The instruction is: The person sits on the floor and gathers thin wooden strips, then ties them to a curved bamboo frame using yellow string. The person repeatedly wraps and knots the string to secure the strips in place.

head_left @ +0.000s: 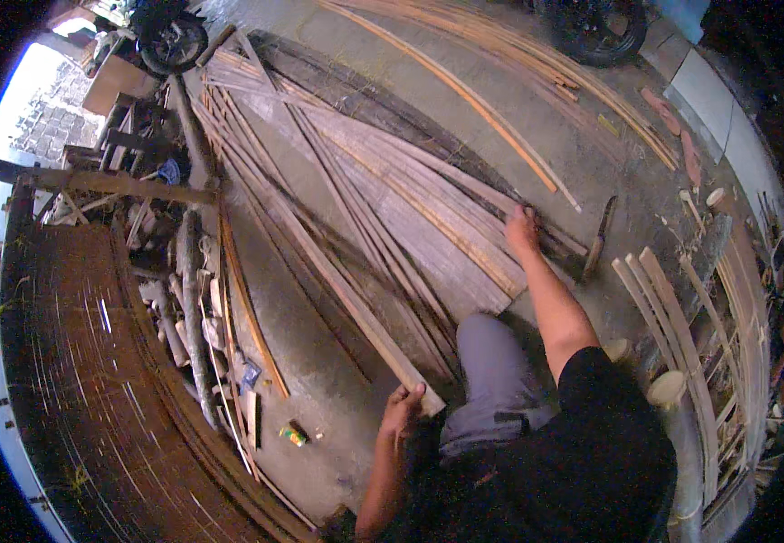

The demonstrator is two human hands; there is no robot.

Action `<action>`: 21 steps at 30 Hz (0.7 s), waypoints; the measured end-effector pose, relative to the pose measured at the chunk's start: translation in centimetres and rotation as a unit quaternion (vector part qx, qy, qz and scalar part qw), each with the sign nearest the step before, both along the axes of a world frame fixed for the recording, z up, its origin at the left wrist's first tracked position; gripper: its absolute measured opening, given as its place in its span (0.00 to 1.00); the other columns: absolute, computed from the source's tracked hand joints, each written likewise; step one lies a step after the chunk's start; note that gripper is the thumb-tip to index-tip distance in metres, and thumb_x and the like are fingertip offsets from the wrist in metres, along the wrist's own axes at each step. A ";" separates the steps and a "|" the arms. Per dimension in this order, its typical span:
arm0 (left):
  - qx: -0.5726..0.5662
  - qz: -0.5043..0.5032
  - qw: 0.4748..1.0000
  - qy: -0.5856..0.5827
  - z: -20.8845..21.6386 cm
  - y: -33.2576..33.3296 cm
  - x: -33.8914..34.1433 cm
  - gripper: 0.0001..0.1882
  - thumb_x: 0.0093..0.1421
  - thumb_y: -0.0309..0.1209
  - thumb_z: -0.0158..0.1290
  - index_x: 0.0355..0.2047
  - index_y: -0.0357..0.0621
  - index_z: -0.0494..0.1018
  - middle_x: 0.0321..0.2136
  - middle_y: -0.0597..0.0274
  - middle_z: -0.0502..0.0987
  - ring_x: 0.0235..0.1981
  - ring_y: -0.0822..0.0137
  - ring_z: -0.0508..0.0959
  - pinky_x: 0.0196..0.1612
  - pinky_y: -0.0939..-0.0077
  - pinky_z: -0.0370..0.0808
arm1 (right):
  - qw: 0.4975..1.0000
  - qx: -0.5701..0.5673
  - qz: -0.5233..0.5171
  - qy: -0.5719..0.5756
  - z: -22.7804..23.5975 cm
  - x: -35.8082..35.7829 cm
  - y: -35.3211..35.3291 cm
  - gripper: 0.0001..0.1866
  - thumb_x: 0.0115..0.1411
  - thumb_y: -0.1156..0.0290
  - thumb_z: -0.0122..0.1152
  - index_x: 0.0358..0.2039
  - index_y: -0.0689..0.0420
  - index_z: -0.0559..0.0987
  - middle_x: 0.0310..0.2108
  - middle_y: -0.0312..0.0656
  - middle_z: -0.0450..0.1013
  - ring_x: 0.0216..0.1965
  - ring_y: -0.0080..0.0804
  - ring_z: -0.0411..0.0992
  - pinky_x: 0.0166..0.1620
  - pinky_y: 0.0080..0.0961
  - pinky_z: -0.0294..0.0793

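Note:
My left hand (401, 409) is closed around the near end of a long wooden strip (374, 333), which slopes away toward the far left. My right hand (524, 230) is farther forward, its fingers closed at another long strip (464, 177) along the right side of the fanned wood. Between my hands lie several more strips and a wide pale board (464, 262) on the floor. My bent leg (496, 376) is beside the near end of that board. Just right of my right hand is a curved blade tool (601, 237).
Thin orange-brown strips (464, 90) lie at the far right. Motorcycle wheels (172, 43) stand at the back. A large dark slatted wooden panel (84, 362) fills the left, beside piled logs (191, 290). Upright slats (672, 312) and a round-topped post (667, 389) are at my right.

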State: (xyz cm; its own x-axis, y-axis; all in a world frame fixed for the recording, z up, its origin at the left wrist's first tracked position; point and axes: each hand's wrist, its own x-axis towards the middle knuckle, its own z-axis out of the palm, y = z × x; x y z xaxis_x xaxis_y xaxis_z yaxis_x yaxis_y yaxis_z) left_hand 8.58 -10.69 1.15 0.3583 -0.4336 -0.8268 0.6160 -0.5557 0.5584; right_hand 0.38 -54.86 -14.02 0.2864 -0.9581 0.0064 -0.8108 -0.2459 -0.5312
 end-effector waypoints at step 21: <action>-0.077 0.022 0.995 0.058 -5.0 0.7 -0.7 0.17 0.61 0.40 0.57 0.46 0.45 0.73 0.33 0.69 0.77 0.32 0.72 0.76 0.34 0.73 0.74 | 0.949 0.079 0.227 -0.205 15.6 -0.2 16.5 0.16 0.67 0.61 0.48 0.35 0.63 0.74 0.24 0.48 0.72 0.25 0.39 0.72 0.32 0.34 0.70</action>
State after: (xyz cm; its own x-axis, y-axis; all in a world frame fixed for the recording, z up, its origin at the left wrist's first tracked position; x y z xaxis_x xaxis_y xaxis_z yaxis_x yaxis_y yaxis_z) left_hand 7.83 -9.99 -3.85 0.2863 -0.5437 -0.7889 0.7034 -0.4398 0.5584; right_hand 0.21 -38.39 1.55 0.6739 -0.7352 0.0737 -0.3578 -0.4119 -0.8381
